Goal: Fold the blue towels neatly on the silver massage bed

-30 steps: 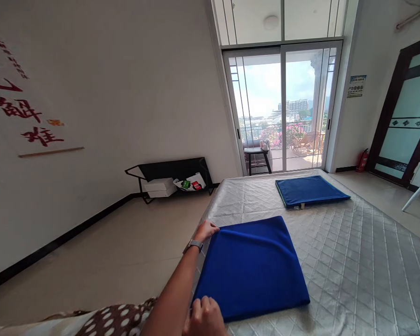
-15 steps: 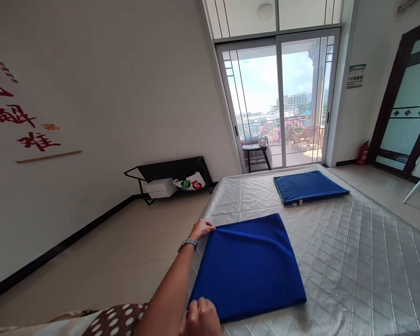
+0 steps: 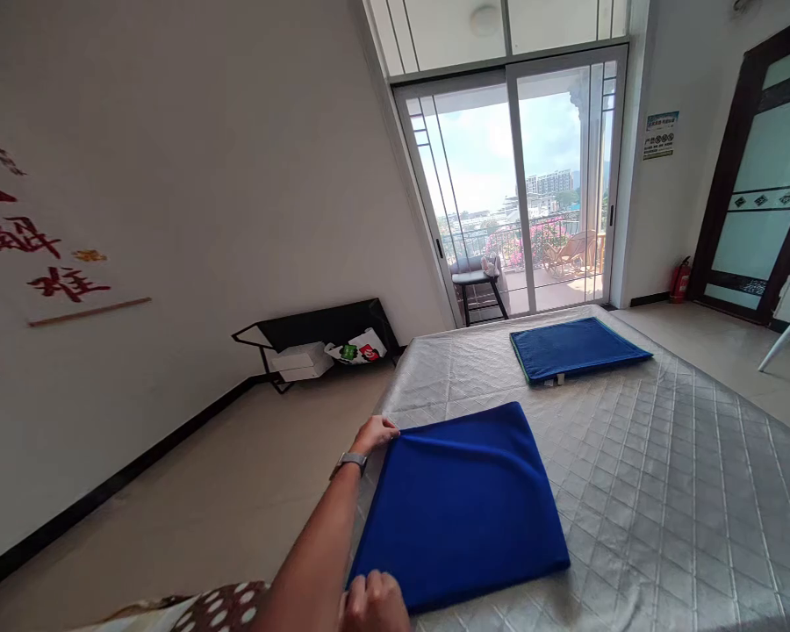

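A folded bright blue cloth (image 3: 464,513) lies on the silver-grey quilted cover (image 3: 638,456), with a soft crease across its far part. My left hand (image 3: 375,434), a watch on its wrist, pinches the cloth's far left corner. At the near left corner, my right hand (image 3: 375,604) is closed with its fingers curled over the edge; its lower part is cut off by the frame. Farther back on the same cover rests a second folded blue cloth (image 3: 576,349), darker, with a greenish edge and small pale tags. Neither hand touches it.
Against the wall stands a black-framed rack (image 3: 316,325) holding a white box (image 3: 301,362) and a printed bag (image 3: 362,349). Glass sliding doors (image 3: 513,193) are behind the covered surface. A red fire extinguisher (image 3: 680,281) stands by the dark-framed door (image 3: 750,193).
The view has shifted slightly, so things sit a little farther left. Both hands keep their places on the left corners of the cloth, which lies as before.
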`<state>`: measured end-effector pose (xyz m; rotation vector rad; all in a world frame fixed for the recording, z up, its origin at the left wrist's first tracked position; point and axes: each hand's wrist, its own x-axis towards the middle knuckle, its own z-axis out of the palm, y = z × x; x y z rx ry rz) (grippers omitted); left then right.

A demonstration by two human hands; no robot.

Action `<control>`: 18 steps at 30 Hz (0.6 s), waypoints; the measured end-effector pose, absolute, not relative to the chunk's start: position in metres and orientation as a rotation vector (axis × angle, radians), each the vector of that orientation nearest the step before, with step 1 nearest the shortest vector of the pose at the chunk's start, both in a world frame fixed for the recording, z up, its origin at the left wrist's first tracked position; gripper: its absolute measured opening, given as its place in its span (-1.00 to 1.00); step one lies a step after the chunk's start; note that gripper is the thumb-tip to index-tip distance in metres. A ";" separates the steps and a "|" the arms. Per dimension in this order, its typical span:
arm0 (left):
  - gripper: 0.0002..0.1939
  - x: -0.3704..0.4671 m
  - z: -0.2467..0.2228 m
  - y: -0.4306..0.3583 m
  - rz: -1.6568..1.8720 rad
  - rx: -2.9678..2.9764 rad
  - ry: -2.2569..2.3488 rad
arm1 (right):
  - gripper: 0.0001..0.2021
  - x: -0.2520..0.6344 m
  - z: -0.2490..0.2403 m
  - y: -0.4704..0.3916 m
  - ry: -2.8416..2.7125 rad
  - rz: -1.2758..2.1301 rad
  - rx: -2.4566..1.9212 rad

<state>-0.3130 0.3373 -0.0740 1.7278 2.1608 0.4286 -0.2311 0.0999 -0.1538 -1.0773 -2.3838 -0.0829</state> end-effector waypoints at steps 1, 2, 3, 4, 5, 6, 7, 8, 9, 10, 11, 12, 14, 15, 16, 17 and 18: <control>-0.91 -0.313 -0.073 0.338 0.434 1.715 2.165 | -0.83 -0.232 -0.156 0.100 -2.370 -0.086 -1.081; -0.89 -0.312 -0.072 0.338 0.441 1.705 2.167 | -0.83 -0.232 -0.157 0.101 -2.365 -0.084 -1.078; -0.88 -0.311 -0.072 0.337 0.451 1.696 2.168 | -0.83 -0.233 -0.159 0.102 -2.362 -0.081 -1.071; -0.87 -0.310 -0.072 0.336 0.463 1.686 2.166 | -0.83 -0.234 -0.161 0.103 -2.361 -0.079 -1.061; -0.86 -0.309 -0.071 0.335 0.478 1.674 2.161 | -0.82 -0.234 -0.162 0.105 -2.360 -0.080 -1.053; -0.86 -0.308 -0.071 0.334 0.496 1.661 2.153 | -0.82 -0.234 -0.163 0.106 -2.359 -0.084 -1.042; -0.86 -0.307 -0.070 0.332 0.517 1.644 2.140 | -0.82 -0.234 -0.163 0.107 -2.356 -0.095 -1.028; -0.86 -0.305 -0.069 0.329 0.540 1.625 2.125 | -0.82 -0.233 -0.162 0.108 -2.352 -0.109 -1.011; -0.85 -0.304 -0.066 0.327 0.564 1.603 2.108 | -0.81 -0.232 -0.161 0.108 -2.344 -0.128 -0.991; -0.85 -0.303 -0.061 0.324 0.591 1.579 2.090 | -0.82 -0.230 -0.158 0.107 -2.330 -0.151 -0.970; -0.85 -0.302 -0.055 0.321 0.619 1.556 2.072 | -0.82 -0.228 -0.154 0.106 -2.309 -0.176 -0.953; -0.84 -0.301 -0.047 0.318 0.648 1.534 2.055 | -0.83 -0.224 -0.150 0.105 -2.280 -0.199 -0.945; -0.82 -0.299 -0.027 0.312 0.713 1.497 2.019 | -0.85 -0.213 -0.137 0.101 -2.207 -0.224 -0.957; -0.81 -0.297 -0.014 0.309 0.748 1.484 1.997 | -0.86 -0.205 -0.129 0.099 -2.161 -0.227 -0.975; -0.79 -0.295 -0.001 0.306 0.783 1.475 1.973 | -0.86 -0.196 -0.119 0.097 -2.106 -0.224 -0.999; -0.78 -0.291 0.013 0.304 0.819 1.469 1.949 | -0.86 -0.185 -0.107 0.094 -2.044 -0.214 -1.023; -0.76 -0.287 0.027 0.302 0.854 1.466 1.927 | -0.86 -0.172 -0.094 0.091 -1.975 -0.198 -1.047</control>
